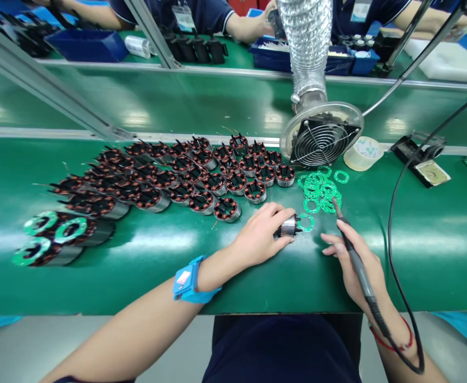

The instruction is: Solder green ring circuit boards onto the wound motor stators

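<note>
My left hand [263, 234] grips a small wound motor stator [288, 227] lying on its side on the green bench, a green ring board [307, 222] right at its end. My right hand [355, 260] holds a soldering iron [351, 247] like a pen, its tip [334, 202] pointing up toward a pile of green ring boards [320, 189]. A blue wrist strap [189, 280] sits on my left wrist. The iron's black cable [393, 250] loops off to the right.
Several rows of copper-wound stators [185, 178] cover the bench's middle left; three with green rings [53, 236] lie at the far left. A fume fan with foil duct [321, 133], a tape roll [363, 153] and an iron stand [419, 157] stand behind. Other people work across the conveyor.
</note>
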A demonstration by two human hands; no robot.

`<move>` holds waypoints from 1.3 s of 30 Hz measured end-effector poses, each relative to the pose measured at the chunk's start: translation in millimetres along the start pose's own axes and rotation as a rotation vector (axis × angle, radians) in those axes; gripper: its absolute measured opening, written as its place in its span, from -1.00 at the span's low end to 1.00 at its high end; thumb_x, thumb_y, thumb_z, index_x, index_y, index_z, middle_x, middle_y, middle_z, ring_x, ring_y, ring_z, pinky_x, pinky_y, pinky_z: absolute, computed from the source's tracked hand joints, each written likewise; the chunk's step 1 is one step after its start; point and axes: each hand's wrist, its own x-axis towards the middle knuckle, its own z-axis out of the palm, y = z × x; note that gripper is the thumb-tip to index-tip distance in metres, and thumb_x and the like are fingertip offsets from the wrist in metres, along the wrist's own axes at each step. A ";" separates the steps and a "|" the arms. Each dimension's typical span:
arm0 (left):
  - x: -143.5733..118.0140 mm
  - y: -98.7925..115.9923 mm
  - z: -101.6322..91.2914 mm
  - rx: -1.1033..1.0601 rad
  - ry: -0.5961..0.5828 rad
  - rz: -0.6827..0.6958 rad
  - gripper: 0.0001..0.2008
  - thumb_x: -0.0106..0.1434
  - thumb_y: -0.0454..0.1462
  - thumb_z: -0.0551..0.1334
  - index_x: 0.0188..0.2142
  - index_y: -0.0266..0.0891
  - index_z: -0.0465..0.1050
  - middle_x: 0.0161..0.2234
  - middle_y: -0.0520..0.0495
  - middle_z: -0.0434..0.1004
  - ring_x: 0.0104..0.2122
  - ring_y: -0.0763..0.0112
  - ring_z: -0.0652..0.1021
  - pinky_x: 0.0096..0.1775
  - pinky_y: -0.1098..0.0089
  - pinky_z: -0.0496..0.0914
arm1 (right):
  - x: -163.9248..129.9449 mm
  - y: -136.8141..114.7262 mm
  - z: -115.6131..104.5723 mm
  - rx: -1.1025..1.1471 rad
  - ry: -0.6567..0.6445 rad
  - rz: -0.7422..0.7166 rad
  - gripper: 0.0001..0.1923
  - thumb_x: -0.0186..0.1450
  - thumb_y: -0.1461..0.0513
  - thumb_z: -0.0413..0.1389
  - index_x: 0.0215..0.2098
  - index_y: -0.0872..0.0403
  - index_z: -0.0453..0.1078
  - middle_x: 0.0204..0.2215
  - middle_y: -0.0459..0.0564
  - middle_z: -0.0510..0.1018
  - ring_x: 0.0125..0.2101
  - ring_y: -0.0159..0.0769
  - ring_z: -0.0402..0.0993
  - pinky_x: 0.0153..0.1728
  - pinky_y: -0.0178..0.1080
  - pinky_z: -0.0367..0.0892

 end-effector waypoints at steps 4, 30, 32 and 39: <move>0.6 5.7 -1.7 -0.071 0.018 -0.103 -0.54 0.22 -0.23 0.46 0.08 -0.21 0.46 -0.04 -0.17 0.56 -0.01 0.07 0.56 0.05 0.09 0.50 | 7.9 -7.5 4.4 -0.096 -0.060 0.051 -0.67 0.49 0.08 0.06 0.16 -0.06 0.44 -0.11 0.01 0.76 -0.17 -0.17 0.76 -0.08 -0.10 0.63; 3.7 11.7 0.3 -0.289 -0.105 -0.056 -0.74 0.47 -0.29 0.12 -0.01 -0.16 0.57 -0.05 -0.08 0.69 -0.02 0.20 0.61 0.13 0.12 0.41 | -2.0 -11.4 16.0 -0.228 -0.095 -0.019 -0.44 0.39 -0.04 0.22 0.26 -0.03 0.28 0.06 0.21 0.63 -0.02 0.06 0.66 0.00 0.16 0.58; 3.0 10.9 3.3 -0.279 -0.096 -0.067 -0.67 0.37 -0.39 0.13 0.04 -0.19 0.55 -0.05 -0.10 0.68 -0.04 0.20 0.61 0.11 0.12 0.44 | -2.2 -8.0 9.9 -0.214 -0.159 0.055 -0.44 0.39 -0.03 0.22 0.26 -0.04 0.27 -0.07 0.12 0.65 -0.20 -0.06 0.68 -0.16 0.04 0.61; 3.7 12.6 12.2 -0.267 -0.159 0.065 -0.40 0.29 -0.41 0.24 0.32 -0.15 0.36 0.23 -0.17 0.56 0.19 0.11 0.51 0.25 0.00 0.39 | 24.1 -17.3 5.2 -0.312 -0.001 -0.061 -0.46 0.38 0.02 0.23 0.26 -0.02 0.30 -0.08 0.11 0.65 -0.14 -0.03 0.61 -0.09 0.03 0.54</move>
